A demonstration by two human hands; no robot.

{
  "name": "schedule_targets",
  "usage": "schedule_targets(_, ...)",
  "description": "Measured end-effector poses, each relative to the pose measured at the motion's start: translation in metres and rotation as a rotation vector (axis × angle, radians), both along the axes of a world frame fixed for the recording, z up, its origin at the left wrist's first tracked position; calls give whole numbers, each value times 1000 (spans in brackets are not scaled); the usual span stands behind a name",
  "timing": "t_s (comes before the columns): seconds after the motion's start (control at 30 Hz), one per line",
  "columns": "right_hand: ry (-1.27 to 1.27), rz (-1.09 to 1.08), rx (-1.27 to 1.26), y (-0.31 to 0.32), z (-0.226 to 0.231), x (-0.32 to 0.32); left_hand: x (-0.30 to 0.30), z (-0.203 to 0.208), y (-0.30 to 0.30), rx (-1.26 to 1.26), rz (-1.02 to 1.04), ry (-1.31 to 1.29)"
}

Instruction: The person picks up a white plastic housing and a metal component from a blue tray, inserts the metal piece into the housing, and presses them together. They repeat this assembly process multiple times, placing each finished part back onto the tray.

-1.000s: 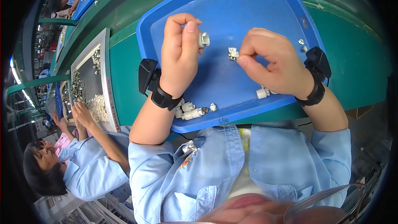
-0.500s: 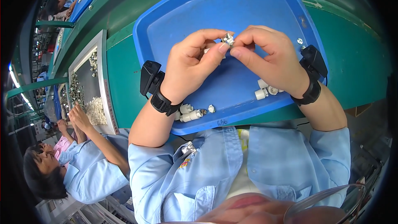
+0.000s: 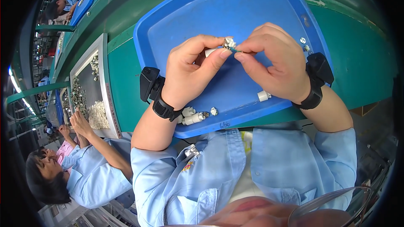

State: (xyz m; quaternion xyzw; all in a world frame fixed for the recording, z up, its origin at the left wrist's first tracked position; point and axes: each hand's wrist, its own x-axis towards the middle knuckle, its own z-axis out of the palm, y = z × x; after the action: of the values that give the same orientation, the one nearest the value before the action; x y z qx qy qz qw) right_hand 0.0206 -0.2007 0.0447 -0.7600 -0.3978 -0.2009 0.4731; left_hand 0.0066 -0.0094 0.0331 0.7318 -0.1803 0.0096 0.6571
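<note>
Above the blue tray [image 3: 145, 38], my left hand [image 3: 189, 69] pinches a small white-and-metal fitting [image 3: 229, 43] between thumb and forefinger. A white cylindrical piece [image 3: 211, 52] shows behind the left thumb, partly hidden by the fingers. Just right of the fitting, my right hand [image 3: 277, 61] has thumb and forefinger pinched together; whatever lies between them is too small to name. Several white cylindrical parts [image 3: 193, 119] lie by my left wrist, with a small loose fitting [image 3: 213, 111] beside them. Another white cylinder [image 3: 264, 96] rests left of my right wrist.
Small metal bits [image 3: 303, 40] lie along the tray's right side. The tray stands on a green bench [image 3: 353, 54]. To the left, a metal-framed tray [image 3: 110, 101] holds heaps of small parts, and a co-worker's hand [image 3: 82, 122] reaches over it.
My right hand has drawn slightly down and its fingertips sit a little apart from the fitting. More of the fitting shows in my left pinch. The right wrist covers more cylinders.
</note>
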Motion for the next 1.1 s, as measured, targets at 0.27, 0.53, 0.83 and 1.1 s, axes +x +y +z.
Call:
schedule_targets(0.27, 43, -2, -7, 0, 0, 5, -1, 3, 2, 207, 36, -88)
schedule_targets(0.53, 237, 84, 69, 3, -7, 4, -4, 8, -3, -45, -76, 191)
schedule_targets(0.83, 383, 140, 159, 2, -7, 6, 2, 9, 5, -308, -298, 568)
schedule_targets(1.1, 318, 93, 182, 4, -5, 5, 4, 7, 7, -371, -294, 574)
